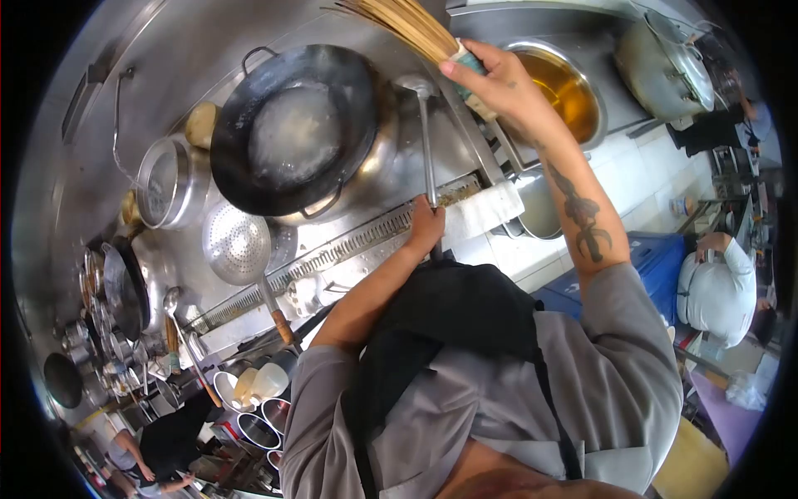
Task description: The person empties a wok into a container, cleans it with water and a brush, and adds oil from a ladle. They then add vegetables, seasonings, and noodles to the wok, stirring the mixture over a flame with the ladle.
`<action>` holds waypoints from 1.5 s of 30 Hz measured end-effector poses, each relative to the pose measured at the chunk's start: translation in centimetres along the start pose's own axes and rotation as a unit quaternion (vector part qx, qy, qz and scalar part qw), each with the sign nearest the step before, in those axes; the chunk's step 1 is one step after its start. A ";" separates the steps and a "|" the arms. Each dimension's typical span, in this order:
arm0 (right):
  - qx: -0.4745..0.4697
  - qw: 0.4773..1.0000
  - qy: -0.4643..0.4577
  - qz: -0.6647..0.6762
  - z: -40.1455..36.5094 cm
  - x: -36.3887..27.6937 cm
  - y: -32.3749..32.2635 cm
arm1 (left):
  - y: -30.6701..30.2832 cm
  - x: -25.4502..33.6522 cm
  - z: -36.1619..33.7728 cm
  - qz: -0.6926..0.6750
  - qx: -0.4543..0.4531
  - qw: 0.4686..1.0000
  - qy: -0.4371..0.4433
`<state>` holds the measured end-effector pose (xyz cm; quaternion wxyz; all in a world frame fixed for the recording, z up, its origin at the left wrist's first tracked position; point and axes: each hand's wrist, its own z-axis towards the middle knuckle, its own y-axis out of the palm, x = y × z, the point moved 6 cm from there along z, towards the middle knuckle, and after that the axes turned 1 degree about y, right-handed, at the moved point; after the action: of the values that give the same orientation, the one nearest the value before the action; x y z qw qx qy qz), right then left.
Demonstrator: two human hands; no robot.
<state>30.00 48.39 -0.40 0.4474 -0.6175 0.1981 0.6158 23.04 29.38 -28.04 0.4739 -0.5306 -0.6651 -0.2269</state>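
Note:
A bundle of thin bamboo sticks, wrapped at its handle, is gripped by my right hand at the upper middle, beside a round metal pot of amber liquid. Lower down, my left hand is closed on the handle of a long metal ladle, whose bowl rests on the steel stove top. Left of the ladle sits a large black wok with two loop handles and cloudy, whitish liquid inside.
A perforated skimmer lies left of my left hand, near stacked metal strainers. At the upper right stands a big lidded pot. A blue bin and a person in white are at the right; other people work at the lower left.

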 end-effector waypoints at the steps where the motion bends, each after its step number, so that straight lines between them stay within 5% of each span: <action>1: -0.009 1.000 0.005 -0.024 0.6 -0.4 1.0 | 0.5 -0.5 0.8 0.036 -0.018 0.998 0.043; 3: -0.031 0.997 0.007 -0.068 1.6 -1.5 3.5 | 0.8 -2.2 3.0 0.110 -0.044 0.985 0.128; 7: -0.141 0.895 -0.261 -0.333 3.2 -6.0 10.4 | -1.3 0.9 2.6 0.135 -0.078 0.950 0.271; 11: -0.383 0.725 -0.220 -0.529 2.0 -5.9 20.8 | -10.2 11.4 -6.5 0.219 0.148 0.869 0.419; 13: -0.428 0.703 -0.212 -0.527 3.1 -2.8 26.2 | -14.7 13.1 -8.8 0.318 0.259 0.796 0.444; 16: -0.381 0.746 -0.154 -0.524 7.1 0.1 31.0 | -19.7 11.2 -7.9 0.379 0.336 0.792 0.341; 22: -0.359 0.703 -0.201 -0.580 8.7 1.2 29.7 | -20.1 9.0 -6.2 0.407 0.284 0.785 0.370; 26: -0.257 0.818 -0.112 -0.503 13.3 3.2 34.1 | -21.4 8.5 -5.5 0.408 0.279 0.787 0.369; 29: -0.320 0.749 -0.133 -0.564 7.8 2.8 30.3 | -21.9 7.9 -5.7 0.388 0.265 0.806 0.359; 32: -0.318 0.745 -0.111 -0.575 10.6 2.7 28.8 | -22.2 7.8 -6.0 0.352 0.273 0.818 0.364; 37: -0.245 0.814 -0.066 -0.523 13.1 3.6 34.3 | -22.8 8.4 -6.1 0.340 0.271 0.825 0.361; 42: -0.357 0.770 -0.070 -0.524 4.6 2.0 30.1 | -22.5 7.9 -7.2 0.286 0.304 0.832 0.365; 45: -0.370 0.742 -0.093 -0.552 5.0 1.1 27.6 | -24.3 10.2 -14.3 0.209 0.368 0.814 0.398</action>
<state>5.28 38.34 -9.11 0.4619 -0.6758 -0.4631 0.3399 6.32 14.75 -7.88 0.8931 -0.3064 -0.3253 -0.0518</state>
